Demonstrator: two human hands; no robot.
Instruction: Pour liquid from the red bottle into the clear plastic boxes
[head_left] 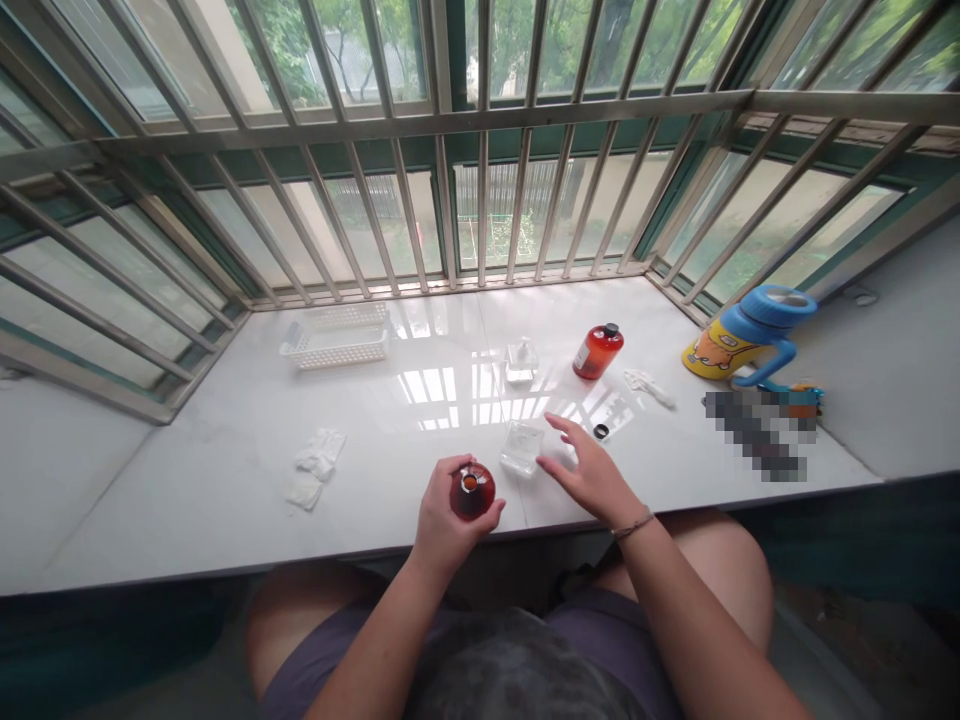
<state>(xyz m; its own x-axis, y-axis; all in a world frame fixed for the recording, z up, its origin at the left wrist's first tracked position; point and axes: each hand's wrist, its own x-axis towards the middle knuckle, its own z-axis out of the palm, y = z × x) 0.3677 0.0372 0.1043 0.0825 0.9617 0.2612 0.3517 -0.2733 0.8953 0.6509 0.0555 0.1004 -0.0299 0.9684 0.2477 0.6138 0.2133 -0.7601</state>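
My left hand (444,505) is wrapped round an uncapped amber bottle (480,500) near the counter's front edge, its round mouth facing up. To the right, my right hand (589,475) has its fingers apart and holds nothing. Its fingertips are close to a clear, square container (522,447); whether they touch it I cannot tell. A small black cap (601,432) lies just beyond that hand. Farther back stand a second clear container (521,360) with a knob-like top and a capped red-orange bottle (598,352).
A white perforated basket (337,342) sits at the back left. Crumpled tissues (319,462) lie at the left, another tissue (649,387) at the right. A blue-and-yellow jug (739,335) with a handle stands far right, beside a blurred-out item (757,435). Metal bars (420,125) enclose the counter.
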